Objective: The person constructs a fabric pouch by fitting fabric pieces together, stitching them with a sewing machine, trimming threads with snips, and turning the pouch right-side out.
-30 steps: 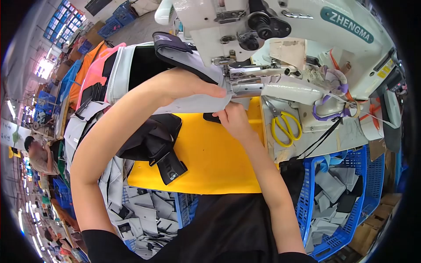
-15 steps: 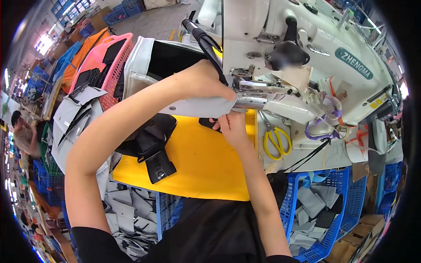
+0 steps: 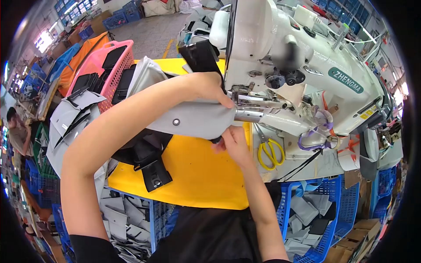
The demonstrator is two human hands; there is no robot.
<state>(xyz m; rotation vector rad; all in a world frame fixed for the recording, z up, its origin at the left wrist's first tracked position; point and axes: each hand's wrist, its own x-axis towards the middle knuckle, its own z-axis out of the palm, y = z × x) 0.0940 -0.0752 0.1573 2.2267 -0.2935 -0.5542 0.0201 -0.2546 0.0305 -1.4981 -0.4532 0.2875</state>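
Note:
A grey bag (image 3: 199, 119) with a metal eyelet (image 3: 176, 122) lies with its right edge at the cylinder arm (image 3: 249, 115) of a white sewing machine (image 3: 302, 48). My left hand (image 3: 213, 90) is closed over the bag's upper edge, close to the stitching area; its fingertips are partly hidden. Below, my right hand (image 3: 234, 142) pinches the bag's lower corner, where a small dark part shows at the fingers. A wide black strap (image 3: 199, 56) stands up behind my left hand. Black bag parts (image 3: 151, 151) hang down left of the bag over the yellow table surface (image 3: 206, 175).
Yellow-handled scissors (image 3: 271, 154) lie right of my right hand. A pink basket (image 3: 118, 65) of black pieces and stacked grey panels (image 3: 72, 120) stand at left. Blue crates (image 3: 326, 206) of grey pieces sit below the table. A person (image 3: 19, 131) is at far left.
The bag has turned so its eyelet side faces up more and its dark opening is hidden. The black strap has swung up into view. My right hand sits slightly lower.

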